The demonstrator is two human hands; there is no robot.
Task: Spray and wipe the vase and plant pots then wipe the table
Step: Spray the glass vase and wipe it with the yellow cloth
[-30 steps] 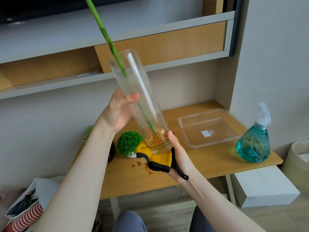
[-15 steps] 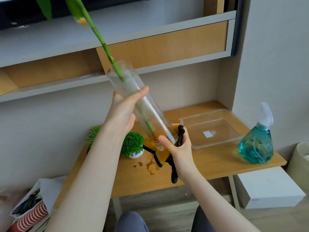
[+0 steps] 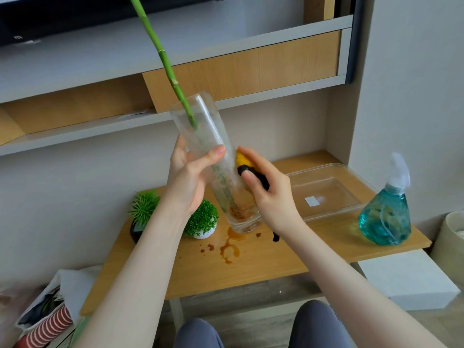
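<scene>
With the left hand (image 3: 185, 182) wrapping its grip round the tilted vase (image 3: 216, 169) above the table (image 3: 263, 259), the right hand (image 3: 266, 194), pinching the yellow cloth (image 3: 243, 159) at the vase's 3 o'clock side, should rub firmly along the glass, keeping the base over the brown spill (image 3: 229, 248).

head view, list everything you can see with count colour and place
vase: 1, clear glass, held tilted above the table
stem: 1, green, in the vase
cloth: 1, yellow with black trim, against the vase
table: 1, wood, brown spill at the middle
plant pots: 2, green tops, table's left
tray: 1, clear, table's right
spray bottle: 1, teal, right edge
left hand: 1, grips the vase
right hand: 1, holds the cloth
</scene>
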